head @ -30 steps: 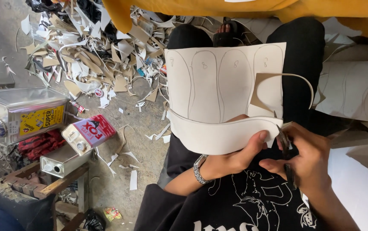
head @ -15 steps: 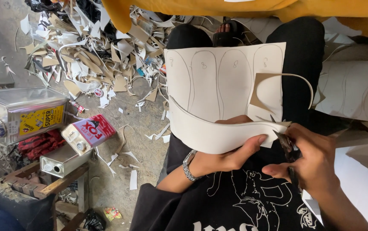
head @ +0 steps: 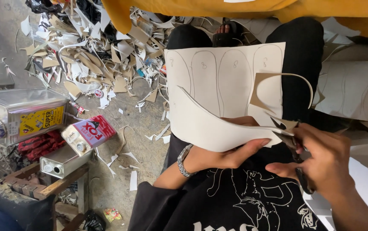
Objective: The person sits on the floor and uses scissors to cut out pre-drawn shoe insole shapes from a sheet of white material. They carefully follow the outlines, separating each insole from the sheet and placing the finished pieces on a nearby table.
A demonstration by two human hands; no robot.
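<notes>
Head view, looking down at my lap: my right hand (head: 327, 160) is clenched around a pair of dark scissors (head: 293, 147), blades pointing away from my body toward my left hand, their tips at the edge of the cardboard sheet (head: 226, 81). My left hand (head: 224, 155) grips the lower edge of that sheet from below, thumb on top pinching a long curved strip (head: 211, 126) that has been cut partly free. The strip's long axis runs from my right hand out past my left, curling up toward my knee. A metal watch (head: 184, 160) sits on my left wrist.

The sheet itself lies across my black-trousered thighs, beyond both hands, its long side running left to right. Four sole-shaped pencil outlines are drawn on it side by side, each with its long axis pointing away from me, toward my feet. Above my right hand a thin curved sliver (head: 297, 83) arcs off the sheet around a cut-out gap.

Farther left of my left hand, on the floor (head: 128, 149), stand three metal cans: a red and white one (head: 92, 132), a plain one (head: 62, 160) just beside it, and a large square tin (head: 23, 113). Beyond them lies a heap of cardboard scraps (head: 89, 60).
</notes>
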